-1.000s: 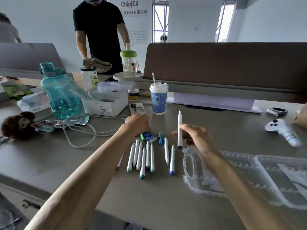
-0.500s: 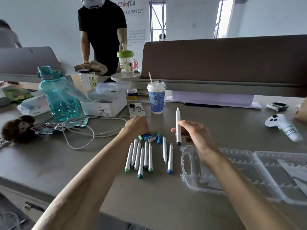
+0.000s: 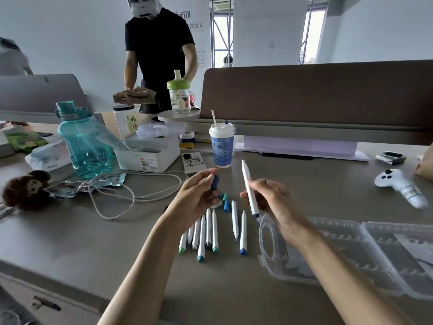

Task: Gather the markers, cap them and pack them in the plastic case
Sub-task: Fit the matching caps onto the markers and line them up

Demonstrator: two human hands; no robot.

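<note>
Closest thing on the bench (image 3: 93,231) is the clear plastic case (image 3: 386,249), lying flat and wide open. Right off the case's left edge is the row of markers (image 3: 208,233). They've got white barrels with green, teal and blue ends pointing at the near edge. Most are in a tight bunch, and two lie a bit apart on the side nearer the case. Just past the far end of that row, also left of the case, a few loose caps (image 3: 225,202) in teal and blue sit in a little heap.

Both hands are up off the bench. The right hand (image 3: 269,198) is over the case's far-left corner, fingers curled round a white marker (image 3: 248,184). It's held nearly upright, bare nib on top and dark blue end at the bottom. The left hand (image 3: 196,198), further left of the case, pinches a dark blue cap (image 3: 215,181) between thumb and fingertips. Cap and marker are apart, not touching.

Further back and left of the case there's a blue paper cup (image 3: 221,148) with a straw, a phone (image 3: 193,161), a white box (image 3: 150,156), a white cable (image 3: 131,191), a big teal water bottle (image 3: 86,146) and a plush monkey (image 3: 25,190). Beyond the case's far right side lies a white game controller (image 3: 398,186). Behind it all is a brown divider (image 3: 316,95), with a person in a black shirt (image 3: 159,50) standing past it.
</note>
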